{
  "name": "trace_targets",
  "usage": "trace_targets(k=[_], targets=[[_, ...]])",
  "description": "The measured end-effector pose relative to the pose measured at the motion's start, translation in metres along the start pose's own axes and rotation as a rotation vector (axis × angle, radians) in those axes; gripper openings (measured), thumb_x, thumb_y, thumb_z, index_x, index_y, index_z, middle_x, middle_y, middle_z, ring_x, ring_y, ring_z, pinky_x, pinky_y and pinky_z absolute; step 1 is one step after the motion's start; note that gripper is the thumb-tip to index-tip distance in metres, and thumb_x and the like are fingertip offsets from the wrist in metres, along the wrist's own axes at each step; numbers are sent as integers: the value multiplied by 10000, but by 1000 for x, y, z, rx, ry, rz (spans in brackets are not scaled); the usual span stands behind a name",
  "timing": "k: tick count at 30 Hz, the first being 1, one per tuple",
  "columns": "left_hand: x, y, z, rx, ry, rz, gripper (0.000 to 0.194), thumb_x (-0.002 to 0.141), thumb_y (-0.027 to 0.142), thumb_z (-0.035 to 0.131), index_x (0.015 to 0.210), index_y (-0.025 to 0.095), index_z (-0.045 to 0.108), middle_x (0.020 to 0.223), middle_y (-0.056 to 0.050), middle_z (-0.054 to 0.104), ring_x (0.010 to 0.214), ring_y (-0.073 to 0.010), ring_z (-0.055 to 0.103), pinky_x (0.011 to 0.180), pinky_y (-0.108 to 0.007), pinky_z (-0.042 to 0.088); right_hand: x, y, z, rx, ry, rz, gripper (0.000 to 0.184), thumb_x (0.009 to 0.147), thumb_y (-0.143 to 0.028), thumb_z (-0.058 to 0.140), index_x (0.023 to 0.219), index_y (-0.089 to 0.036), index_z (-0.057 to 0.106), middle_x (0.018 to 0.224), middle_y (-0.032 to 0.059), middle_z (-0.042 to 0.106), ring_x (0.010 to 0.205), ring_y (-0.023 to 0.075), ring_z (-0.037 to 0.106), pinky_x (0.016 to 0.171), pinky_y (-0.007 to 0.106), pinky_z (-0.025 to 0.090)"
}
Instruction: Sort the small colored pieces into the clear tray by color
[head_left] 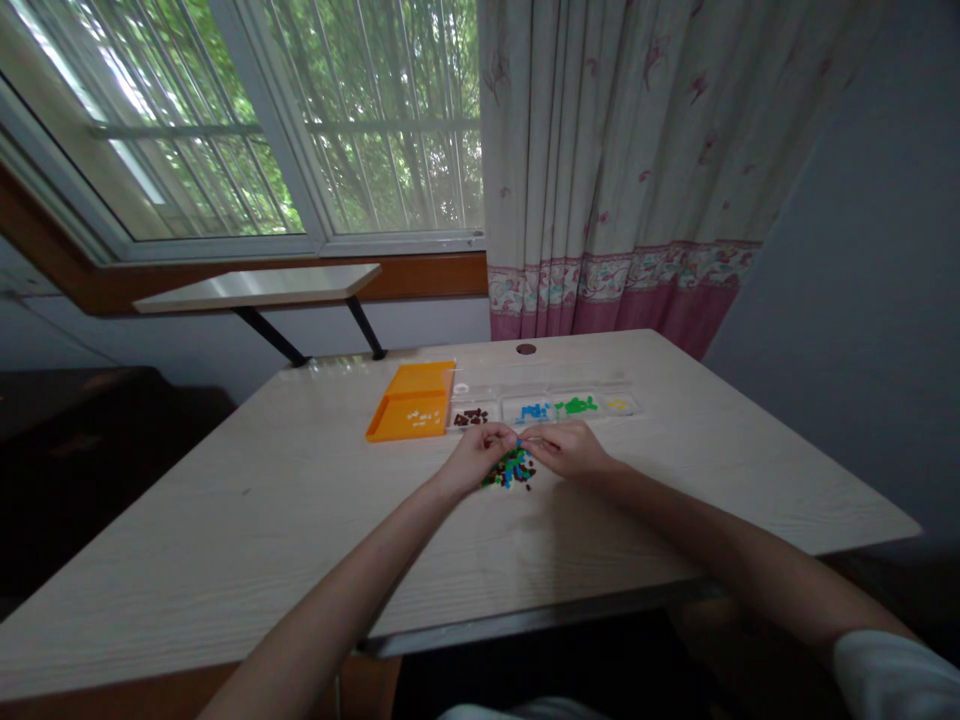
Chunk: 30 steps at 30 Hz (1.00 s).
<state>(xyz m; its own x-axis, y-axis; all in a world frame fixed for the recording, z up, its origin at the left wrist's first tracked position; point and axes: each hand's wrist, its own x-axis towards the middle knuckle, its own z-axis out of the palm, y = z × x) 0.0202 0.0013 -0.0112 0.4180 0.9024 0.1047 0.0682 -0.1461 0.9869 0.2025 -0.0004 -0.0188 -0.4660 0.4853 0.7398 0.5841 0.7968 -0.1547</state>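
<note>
Our left hand (480, 452) and right hand (568, 447), both curled nearly closed, pinch a small blue piece (518, 442) where they meet, just beside the mixed colored pile (514, 470).

Pale wood-grain tabletop (315, 540), near-left corner out of view. Raised shelf (259, 288) on two black legs (366, 327), mounted at far edge by far-left corner. Round hole (526, 349) just in from far edge. Orange case (420, 378) lying open, nearer far edge than near one, left of middle. Clear compartment tray (510, 405) just right of it, stretched toward right edge; contact unclear. Loose mixed-colour pile (514, 470), partly hidden, between tray and near edge, close to tray. Small dark mark (246, 491) toward left edge.
</note>
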Motion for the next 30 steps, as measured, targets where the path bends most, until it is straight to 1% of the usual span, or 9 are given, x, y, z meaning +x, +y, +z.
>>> trace_targets(k=[3,6,7,9,12,14,16,23,30], targets=[[0,1,0,30,24,26,348,665,467,619,672,125,558,614,-2,529,543,-75,436,518,-187,317,0,0,-3,-18,-3,21,215,835,-310,495,829,-176,664,557,-6,626,467,73,526,526,174,371],[-3,7,-9,138,9,53,316,714,441,568,711,125,553,615,1,523,526,-72,423,502,-186,313,1,2,-9,-40,-5,80,227,845,-300,475,847,-169,660,544,-9,606,466,73,517,531,173,367],[-4,10,-15,201,-27,59,301,732,424,547,726,123,556,609,2,518,521,-71,418,495,-184,309,1,4,-11,-48,2,99,230,846,-300,472,849,-166,659,521,-15,584,455,72,503,526,172,363],[-8,15,-29,367,-152,74,257,741,372,538,732,117,565,615,4,513,534,-72,417,494,-179,305,1,7,-16,-62,29,123,235,843,-312,474,843,-164,657,482,-27,535,433,69,468,516,172,355],[-11,19,-51,610,-346,26,194,723,308,547,692,118,572,584,21,494,518,-64,391,479,-170,286,0,14,-21,-64,78,153,239,837,-331,486,836,-157,649,460,-40,488,415,63,426,496,170,341],[-11,16,-61,695,-446,-11,171,709,291,560,702,122,582,589,27,493,528,-66,400,486,-167,291,0,17,-24,-58,102,164,232,840,-327,486,836,-156,643,453,-46,471,405,60,405,486,170,335],[-11,13,-64,737,-502,-32,172,691,298,586,714,127,587,602,31,492,550,-70,417,499,-165,300,0,19,-26,-56,125,160,221,843,-320,485,836,-165,643,456,-47,472,405,60,397,489,172,337],[-10,9,-61,793,-553,-15,189,689,321,606,738,139,593,632,32,497,570,-74,433,524,-169,308,1,21,-28,-57,200,129,179,831,-294,513,833,-179,650,485,-39,515,430,64,424,514,174,361],[-9,8,-61,766,-559,-14,189,711,322,589,725,133,585,621,30,500,551,-70,412,516,-169,301,0,21,-28,-49,189,145,193,828,-312,515,828,-177,653,474,-45,490,417,59,406,489,173,337]])
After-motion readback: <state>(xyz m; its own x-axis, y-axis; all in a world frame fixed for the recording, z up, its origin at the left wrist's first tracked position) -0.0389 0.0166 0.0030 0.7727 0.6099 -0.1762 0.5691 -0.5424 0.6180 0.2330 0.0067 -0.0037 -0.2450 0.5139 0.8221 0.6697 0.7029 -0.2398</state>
